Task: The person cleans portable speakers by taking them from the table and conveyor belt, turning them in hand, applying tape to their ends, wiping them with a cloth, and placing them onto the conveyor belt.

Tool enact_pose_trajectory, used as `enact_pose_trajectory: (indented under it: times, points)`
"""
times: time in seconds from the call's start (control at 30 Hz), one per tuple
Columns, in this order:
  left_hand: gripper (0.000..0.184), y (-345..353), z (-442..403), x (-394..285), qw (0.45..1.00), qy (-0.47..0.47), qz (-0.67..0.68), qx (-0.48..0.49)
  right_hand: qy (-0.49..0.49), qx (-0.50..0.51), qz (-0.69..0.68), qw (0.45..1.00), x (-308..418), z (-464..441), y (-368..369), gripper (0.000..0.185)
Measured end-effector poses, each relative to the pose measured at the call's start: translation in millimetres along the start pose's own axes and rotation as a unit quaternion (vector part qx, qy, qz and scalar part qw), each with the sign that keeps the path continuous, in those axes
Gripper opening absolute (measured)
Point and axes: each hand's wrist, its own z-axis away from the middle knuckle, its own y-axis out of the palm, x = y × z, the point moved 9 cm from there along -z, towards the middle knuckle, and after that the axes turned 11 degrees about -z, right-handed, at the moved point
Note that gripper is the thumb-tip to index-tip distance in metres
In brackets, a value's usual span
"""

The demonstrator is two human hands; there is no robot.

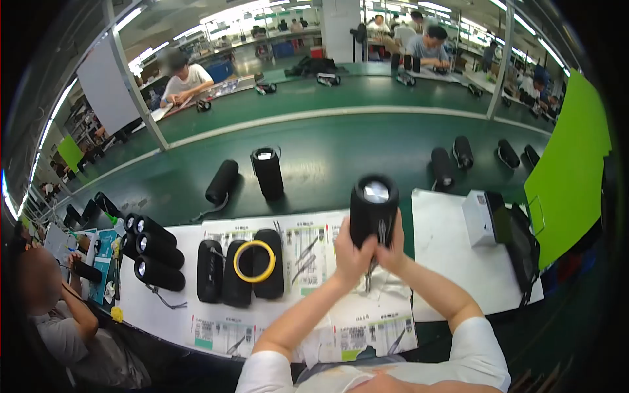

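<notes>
A black cylindrical portable speaker (372, 219) is held upright above the white work surface, its shiny round end facing up. My left hand (354, 254) wraps its lower left side and my right hand (393, 252) its lower right side, with the thumbs close together in front. A strap hangs below the hands. To the left, three black speakers (209, 272) lie side by side on printed paper sheets, and a yellow tape roll (270, 262) rests on two of them. Beyond my hands, another speaker (267, 173) stands upright on the green bench, beside one lying down (223, 181).
Several stacked speakers (157, 252) lie further left, near a seated co-worker (78, 314). On the right are a white box (479, 219), a black bag (521, 252) and a green panel (570, 177). More speakers (442, 167) lie on the green bench (341, 144).
</notes>
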Motion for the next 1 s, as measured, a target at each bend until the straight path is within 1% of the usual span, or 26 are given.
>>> enact_pose_trajectory:
  times: [0.03, 0.07, 0.1, 0.13, 0.17, 0.2, 0.23, 0.33, 0.37, 0.47, 0.5, 0.6, 0.63, 0.73, 0.83, 0.93, 1.0]
  points:
    - [0.038, 5.6, 0.0, 17.2, 0.998, -0.045, -0.022, 0.025, 0.166, -0.036, 0.051, 0.984, -35.6, 8.2, -20.9, 0.059]
    - [0.039, 15.3, -4.3, 49.7, 0.964, -0.240, 0.035, 0.113, 0.352, -0.065, 0.024, 0.933, -55.4, 12.4, -23.2, 0.054]
    - [0.040, 13.3, 6.3, 51.3, 0.960, -0.253, 0.060, 0.102, 0.339, -0.058, 0.051, 0.938, -51.4, 19.5, -20.8, 0.048]
    - [0.041, 12.3, 0.2, 49.8, 0.962, -0.244, 0.086, 0.087, 0.308, -0.040, 0.076, 0.948, -51.5, 10.0, -18.1, 0.044]
    - [0.041, 7.8, -3.7, 43.5, 0.980, -0.183, 0.063, 0.051, 0.248, -0.033, 0.095, 0.963, -45.7, 6.5, -16.7, 0.046]
    - [0.041, 3.8, -6.7, 32.4, 0.991, -0.125, 0.039, 0.016, 0.226, -0.044, 0.050, 0.972, -41.7, 3.4, -11.3, 0.048]
    - [0.040, 3.6, -6.9, 34.0, 0.991, -0.128, 0.028, 0.030, 0.254, -0.039, 0.036, 0.966, -47.2, 0.7, -12.1, 0.047]
    - [0.039, 5.4, 0.2, 51.8, 0.958, -0.262, 0.097, 0.066, 0.359, -0.042, -0.021, 0.932, -61.4, 12.4, -12.6, 0.045]
    - [0.039, 3.4, -2.5, 48.4, 0.962, -0.245, 0.107, 0.051, 0.383, -0.038, -0.042, 0.922, -68.0, 8.9, -10.8, 0.044]
    - [0.043, 0.3, 0.3, 49.1, 0.976, -0.209, 0.035, 0.056, 0.416, -0.028, -0.131, 0.900, -87.2, 16.2, -10.3, 0.048]
    - [0.042, -1.1, 1.8, 47.3, 0.978, -0.199, -0.003, 0.061, 0.442, -0.048, -0.175, 0.879, -96.4, 21.6, -13.2, 0.050]
    - [0.045, -1.9, 3.2, 33.0, 0.986, -0.148, -0.058, 0.047, 0.453, -0.052, -0.260, 0.851, -102.6, 28.3, -11.1, 0.052]
    - [0.047, 0.6, 4.6, 30.7, 0.985, -0.152, -0.052, 0.060, 0.462, -0.044, -0.276, 0.842, -107.0, 32.2, -13.2, 0.057]
    - [0.049, 6.6, 9.4, 31.4, 0.989, -0.133, -0.047, 0.053, 0.460, -0.024, -0.334, 0.822, -115.9, 37.5, -16.4, 0.058]
    - [0.053, 8.5, 11.0, 29.3, 0.988, -0.122, -0.070, 0.067, 0.474, -0.020, -0.332, 0.816, -117.1, 39.9, -18.4, 0.061]
    - [0.057, 9.2, 12.7, 21.5, 0.985, -0.078, -0.141, 0.064, 0.459, 0.031, -0.400, 0.792, -106.0, 33.4, -2.2, 0.065]
    - [0.058, 8.1, 12.6, 11.0, 0.976, -0.029, -0.206, 0.057, 0.463, 0.033, -0.400, 0.790, -109.7, 36.4, -4.1, 0.068]
